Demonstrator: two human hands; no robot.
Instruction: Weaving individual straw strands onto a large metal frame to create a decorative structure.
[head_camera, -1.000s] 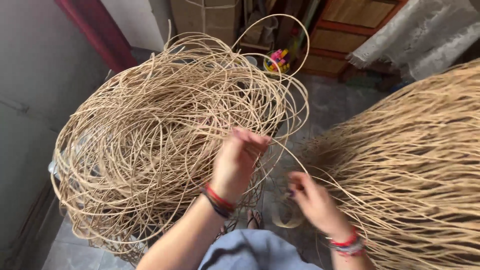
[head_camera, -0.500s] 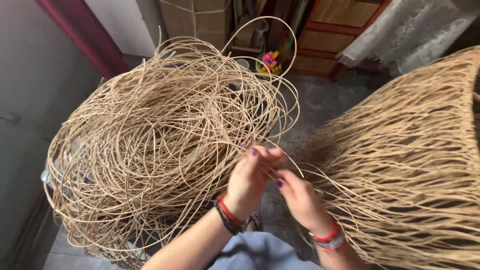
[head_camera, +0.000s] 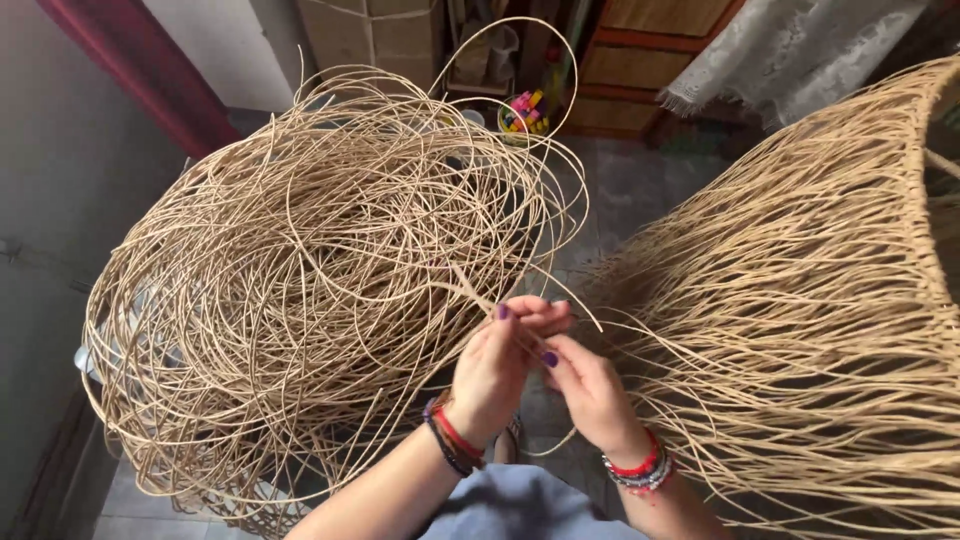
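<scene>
Both hands have drawn together since the earlier frame, fingertips now meeting. Left hand and right hand each pinch in a narrow grip one thin tan rattan strand, which runs up into the big loose tangled coil of pale cane. Beside them stands a half-woven cane basket frame.

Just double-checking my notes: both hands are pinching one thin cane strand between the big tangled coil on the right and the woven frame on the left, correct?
Not quite. The head view shows the sides swapped: the tangled coil lies left, the woven frame right. The left hand and right hand do meet on one thin strand between them.
</scene>
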